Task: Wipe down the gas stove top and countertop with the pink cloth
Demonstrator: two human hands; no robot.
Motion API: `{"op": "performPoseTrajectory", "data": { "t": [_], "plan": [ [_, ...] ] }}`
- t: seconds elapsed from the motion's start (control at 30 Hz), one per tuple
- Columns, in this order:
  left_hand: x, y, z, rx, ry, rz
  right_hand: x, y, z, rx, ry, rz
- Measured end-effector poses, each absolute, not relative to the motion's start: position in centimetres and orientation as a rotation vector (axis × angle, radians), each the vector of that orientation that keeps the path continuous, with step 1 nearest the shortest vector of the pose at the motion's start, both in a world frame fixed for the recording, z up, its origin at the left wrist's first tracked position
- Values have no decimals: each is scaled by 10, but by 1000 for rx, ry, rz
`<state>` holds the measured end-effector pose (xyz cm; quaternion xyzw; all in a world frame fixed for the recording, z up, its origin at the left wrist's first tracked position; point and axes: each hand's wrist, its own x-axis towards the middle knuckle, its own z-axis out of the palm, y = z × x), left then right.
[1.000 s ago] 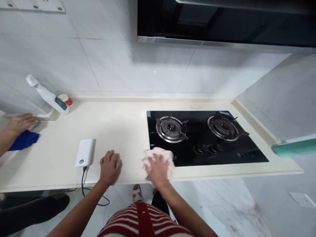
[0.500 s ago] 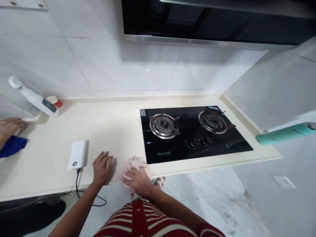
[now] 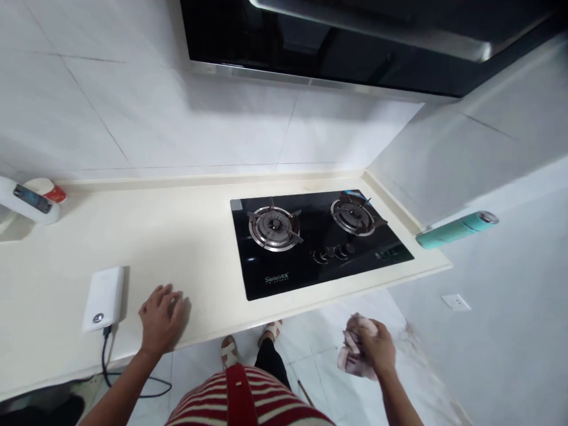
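My right hand (image 3: 377, 346) grips a bunched pale pink cloth (image 3: 355, 349) with darker patches, held in the air off the counter's front edge. Flat on the cream countertop (image 3: 190, 236), my left hand (image 3: 162, 316) rests with its fingers loosely spread and nothing in it. Just left of that hand lies a white power bank (image 3: 104, 299) with a black cable (image 3: 106, 355) plugged into its end. The black gas stove (image 3: 302, 236) is set into the counter between and beyond my hands.
A green cylinder (image 3: 457, 231) stands at the counter's right end. At the back left are a white handheld device (image 3: 31, 201) and a red-and-white paper cup (image 3: 47, 188). A black range hood (image 3: 310, 47) overhangs the stove. The cable droops past the front edge.
My right hand has lifted the cloth from the counter left of the stove and carried it right, beyond the front edge. The view has turned right; another person's hand with a blue cloth left view.
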<state>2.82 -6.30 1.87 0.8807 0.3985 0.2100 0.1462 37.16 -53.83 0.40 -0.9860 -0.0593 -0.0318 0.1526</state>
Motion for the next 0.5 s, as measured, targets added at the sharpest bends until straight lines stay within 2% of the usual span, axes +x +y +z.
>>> {"op": "performPoseTrajectory", "data": {
  "t": [0.07,0.17,0.3,0.5],
  "plan": [
    [29,-63,18,2540,1156,590,391,-552,18,-2718,-55,-103],
    [30,-63,17,2559,1172,571,422,-536,38,-2668,-169,-262],
    [30,-65,17,2589,1173,562,438,-466,41,-2805,-294,-206],
    [33,-70,22,2589,1189,553,383,-368,28,-3045,-650,-190]
  ]
}}
